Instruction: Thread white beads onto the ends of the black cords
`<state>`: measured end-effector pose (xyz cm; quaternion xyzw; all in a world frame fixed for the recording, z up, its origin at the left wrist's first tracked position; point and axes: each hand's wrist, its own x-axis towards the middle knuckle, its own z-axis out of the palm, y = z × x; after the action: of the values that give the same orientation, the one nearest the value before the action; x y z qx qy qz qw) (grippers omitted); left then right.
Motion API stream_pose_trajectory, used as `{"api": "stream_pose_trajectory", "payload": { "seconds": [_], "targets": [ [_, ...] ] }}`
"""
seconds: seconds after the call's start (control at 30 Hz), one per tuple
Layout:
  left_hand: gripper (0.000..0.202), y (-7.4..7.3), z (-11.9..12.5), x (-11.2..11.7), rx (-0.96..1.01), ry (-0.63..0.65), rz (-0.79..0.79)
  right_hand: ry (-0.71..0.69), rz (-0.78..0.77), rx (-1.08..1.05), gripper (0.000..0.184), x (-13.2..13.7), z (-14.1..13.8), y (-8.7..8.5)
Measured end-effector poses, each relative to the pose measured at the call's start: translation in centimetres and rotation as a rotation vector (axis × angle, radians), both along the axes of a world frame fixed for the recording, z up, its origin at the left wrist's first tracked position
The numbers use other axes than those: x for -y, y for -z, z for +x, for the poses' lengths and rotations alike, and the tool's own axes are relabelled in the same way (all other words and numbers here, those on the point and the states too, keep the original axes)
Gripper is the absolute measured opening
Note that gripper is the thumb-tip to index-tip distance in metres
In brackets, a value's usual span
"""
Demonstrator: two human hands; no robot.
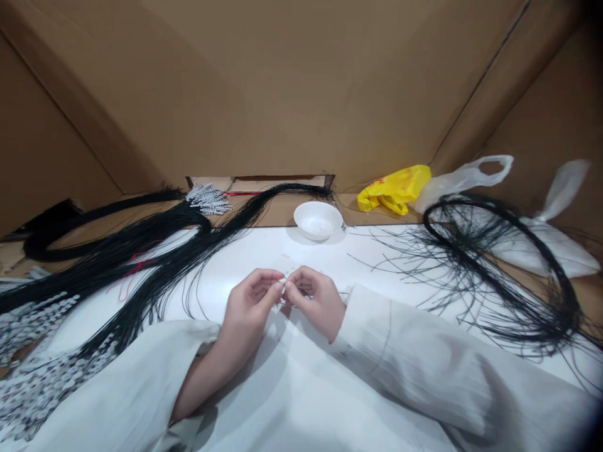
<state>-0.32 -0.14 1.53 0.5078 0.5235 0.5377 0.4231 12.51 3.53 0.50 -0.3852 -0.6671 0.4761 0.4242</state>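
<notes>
My left hand [252,302] and my right hand [316,300] meet at the middle, just above the white work surface [226,267]. Thumb and forefinger of the left are pinched on a small white piece [282,282], mostly covered by the fingertips. My right hand is also closed, its fingertips touching the same spot, and a thin black cord [347,293] shows beside its wrist. How cord and white piece are joined is hidden. Beyond the hands stands a white bowl [318,216] with a few small pale bits inside.
At left lie long bundles of black cords [174,267] with white-tipped ends [47,389] and red ties [137,267]. A loose coil of black cord [560,270] lies at right. Behind are a yellow bag [398,188], a clear plastic bag [466,179] and cardboard walls [282,88].
</notes>
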Motion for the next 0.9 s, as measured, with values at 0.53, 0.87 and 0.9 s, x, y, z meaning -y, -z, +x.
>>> {"api": "stream_pose_trajectory", "payload": {
  "seconds": [0.53,0.87,0.9],
  "targets": [
    [0.014,0.65,-0.08,-0.25,-0.023,0.041,-0.009,-0.057,-0.230,-0.082,0.009,-0.22,-0.01,-0.22],
    [0.016,0.75,0.18,-0.36,0.040,0.086,-0.042,-0.055,-0.428,-0.157,0.010,-0.32,-0.29,-0.46],
    [0.016,0.76,0.18,-0.38,0.034,0.081,-0.042,-0.058,-0.427,-0.158,0.010,-0.30,-0.29,-0.46]
  ]
}}
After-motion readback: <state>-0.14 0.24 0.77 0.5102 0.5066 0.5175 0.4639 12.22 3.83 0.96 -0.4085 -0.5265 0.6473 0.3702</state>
